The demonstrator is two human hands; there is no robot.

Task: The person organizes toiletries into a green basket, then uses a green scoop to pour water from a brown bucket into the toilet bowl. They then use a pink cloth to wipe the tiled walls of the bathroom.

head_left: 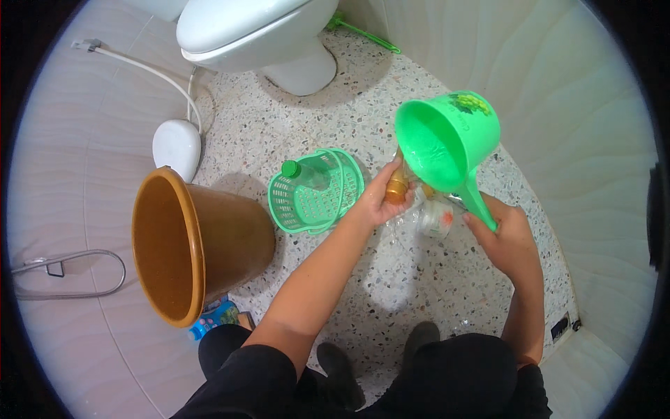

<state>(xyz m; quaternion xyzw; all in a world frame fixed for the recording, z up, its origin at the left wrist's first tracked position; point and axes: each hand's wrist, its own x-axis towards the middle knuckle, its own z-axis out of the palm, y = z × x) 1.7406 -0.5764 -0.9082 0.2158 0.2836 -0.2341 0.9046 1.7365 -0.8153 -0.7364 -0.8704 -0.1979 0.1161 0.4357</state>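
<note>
Head view: the right hand [513,237] is gripping the handle of a green plastic dipper [457,143], fingers closed round it; the dipper is tilting with its round mouth facing left, and what looks like clear water is glinting inside, a fruit print showing on its smooth outer wall. The left hand [384,199], apart from the right, is clasping a small amber-gold bottle [396,187] just beside the dipper's lower rim; contents can't be told, the dipper partly covering it. A clear plastic jar [437,218] with a white and orange-red label is lying on the floor between the hands, contents unclear. Left of these, a pale green perforated basket [300,204] is holding a transparent bottle [314,178] with a green screw cap, leaning inside; the bottle is looking colourless. Further left, a big brown plastic bucket [236,237], thick rolled rim, is tipping its wide opening leftward in view, inside shadowed. Speckled terrazzo floor [380,328] is spreading beneath; a white glossy toilet [300,66] is standing at the top.
</note>
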